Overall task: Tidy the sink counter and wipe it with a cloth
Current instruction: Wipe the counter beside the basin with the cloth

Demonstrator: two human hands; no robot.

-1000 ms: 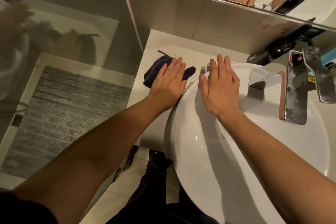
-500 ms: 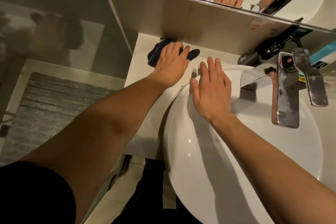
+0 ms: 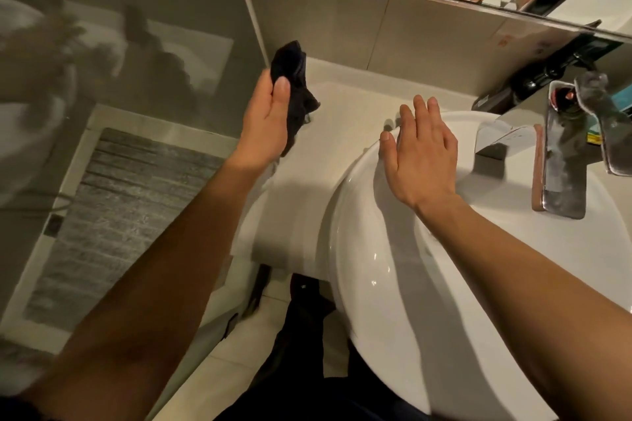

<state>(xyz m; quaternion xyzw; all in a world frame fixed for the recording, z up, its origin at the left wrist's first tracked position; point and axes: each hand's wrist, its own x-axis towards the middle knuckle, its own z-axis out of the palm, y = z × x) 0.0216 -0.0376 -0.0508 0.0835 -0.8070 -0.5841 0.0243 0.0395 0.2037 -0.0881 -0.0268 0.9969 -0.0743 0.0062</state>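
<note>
The left hand (image 3: 265,123) pinches the dark cloth (image 3: 295,85) between thumb and fingers, lifted clear of the counter (image 3: 345,106) near its back left corner. The right hand (image 3: 422,154) lies open and flat on the basin (image 3: 372,270) rim, holding nothing. Bunched like this, the cloth may wipe only a narrow strip, or slip from so light a pinch.

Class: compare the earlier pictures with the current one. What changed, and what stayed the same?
The left hand, earlier pressing the dark cloth flat on the counter, has gripped it and lifted it clear. The right hand stays flat on the basin rim; the tap is unmoved.
</note>
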